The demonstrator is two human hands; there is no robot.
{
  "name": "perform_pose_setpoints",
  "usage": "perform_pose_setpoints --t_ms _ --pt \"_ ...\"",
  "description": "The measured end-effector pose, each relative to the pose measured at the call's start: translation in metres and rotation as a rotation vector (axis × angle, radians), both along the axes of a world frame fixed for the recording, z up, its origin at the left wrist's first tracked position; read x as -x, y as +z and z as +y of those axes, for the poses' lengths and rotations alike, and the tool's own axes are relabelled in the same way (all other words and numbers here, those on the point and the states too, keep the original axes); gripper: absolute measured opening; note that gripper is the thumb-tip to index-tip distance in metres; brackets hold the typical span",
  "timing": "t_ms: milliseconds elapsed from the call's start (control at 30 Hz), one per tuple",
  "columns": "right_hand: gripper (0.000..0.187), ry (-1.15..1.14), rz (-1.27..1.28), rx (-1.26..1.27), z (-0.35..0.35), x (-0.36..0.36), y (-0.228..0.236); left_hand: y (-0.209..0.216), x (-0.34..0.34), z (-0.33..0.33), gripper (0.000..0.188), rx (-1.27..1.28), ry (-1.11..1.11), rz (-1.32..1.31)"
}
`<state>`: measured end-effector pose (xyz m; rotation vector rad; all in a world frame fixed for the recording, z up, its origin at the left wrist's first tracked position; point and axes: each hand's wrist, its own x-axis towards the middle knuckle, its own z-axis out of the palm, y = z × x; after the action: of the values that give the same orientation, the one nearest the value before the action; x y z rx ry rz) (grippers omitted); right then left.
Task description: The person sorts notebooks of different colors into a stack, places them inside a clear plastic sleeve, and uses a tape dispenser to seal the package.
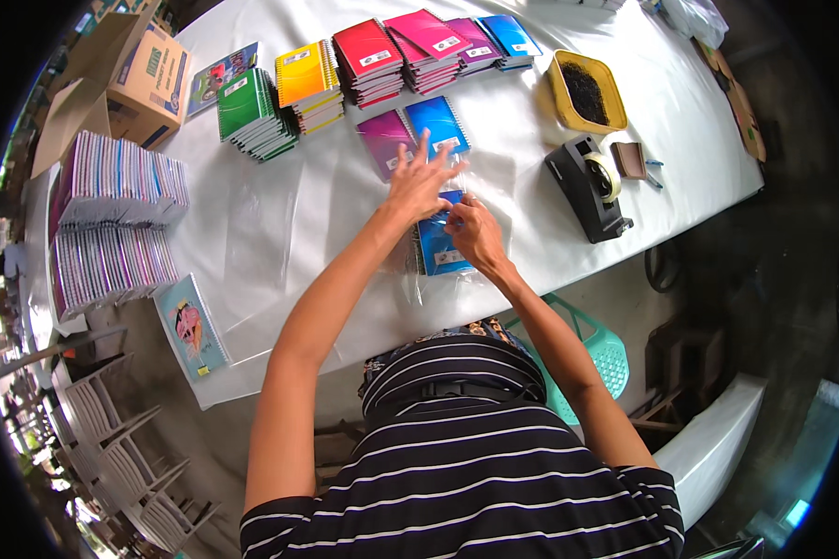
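Note:
A blue notebook [446, 250] lies on the white-covered table in front of me, with clear plastic film [418, 287] around its lower edge. My right hand [476, 231] is over its right side, fingers curled into a pinch; what they hold is hidden. Just above the notebook, my left hand [419, 184] has its fingers spread and holds nothing visible. Beyond those fingers lie a purple spiral notebook [384, 140] and another blue spiral notebook [433, 121], side by side.
Stacked spiral notebooks [368, 51] in several colours line the far side. Wrapped notebook stacks [116, 265] and a cardboard box [149, 79] stand left. To the right are a black tape dispenser [578, 191] and a yellow tub [557, 88] with dark contents.

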<state>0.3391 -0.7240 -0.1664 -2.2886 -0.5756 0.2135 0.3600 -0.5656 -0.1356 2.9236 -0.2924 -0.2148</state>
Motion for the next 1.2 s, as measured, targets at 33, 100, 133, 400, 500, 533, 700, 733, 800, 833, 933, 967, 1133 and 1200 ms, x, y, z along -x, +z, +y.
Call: perform_pose_setpoints --t_ms 33,100,133,400,500,533,700,733,800,833,933,967,1133,1200 --pt "0.005 0.018 -0.014 0.004 -0.001 -0.001 0.000 -0.002 -0.007 -0.002 0.081 0.023 -0.034 0.059" --pt "0.004 0.052 -0.042 0.013 -0.003 -0.003 0.001 -0.006 -0.017 -0.003 0.086 0.069 -0.102 0.175" --pt "0.005 0.063 -0.057 0.026 -0.002 -0.002 0.003 -0.009 -0.019 -0.003 0.096 0.062 -0.127 0.163" --pt "0.011 0.172 -0.190 0.113 -0.002 0.001 0.009 -0.020 -0.028 0.001 0.098 -0.037 -0.262 0.029" --pt "0.014 0.225 -0.251 0.154 -0.002 0.001 0.011 -0.019 -0.028 0.001 0.100 -0.023 -0.253 0.033" --pt "0.015 0.242 -0.261 0.182 -0.002 -0.001 0.011 -0.021 -0.028 0.001 0.101 -0.022 -0.249 0.030" --pt "0.016 0.276 -0.290 0.249 0.000 -0.003 0.017 -0.020 -0.026 0.002 0.105 -0.019 -0.274 0.010" --pt "0.017 0.289 -0.289 0.222 0.005 -0.002 0.026 -0.018 -0.025 0.003 0.106 -0.006 -0.278 0.013" --pt "0.021 0.325 -0.283 0.163 0.017 0.003 0.046 -0.032 -0.025 0.005 0.109 -0.002 -0.251 -0.027" --pt "0.024 0.306 -0.217 0.205 0.016 0.000 0.044 -0.028 -0.027 0.004 0.110 -0.001 -0.252 -0.053" --pt "0.040 0.247 0.008 0.283 0.007 -0.017 0.044 -0.019 -0.023 0.007 0.106 -0.013 -0.283 0.054" --pt "0.042 0.258 0.078 0.273 0.003 -0.021 0.043 -0.015 -0.022 0.008 0.108 -0.011 -0.298 0.067" --pt "0.045 0.294 0.325 0.143 -0.010 -0.036 0.027 -0.011 -0.021 0.016 0.114 -0.020 -0.428 0.016" --pt "0.045 0.312 0.393 0.067 -0.012 -0.041 0.023 -0.009 -0.025 0.016 0.112 -0.064 -0.469 0.022"
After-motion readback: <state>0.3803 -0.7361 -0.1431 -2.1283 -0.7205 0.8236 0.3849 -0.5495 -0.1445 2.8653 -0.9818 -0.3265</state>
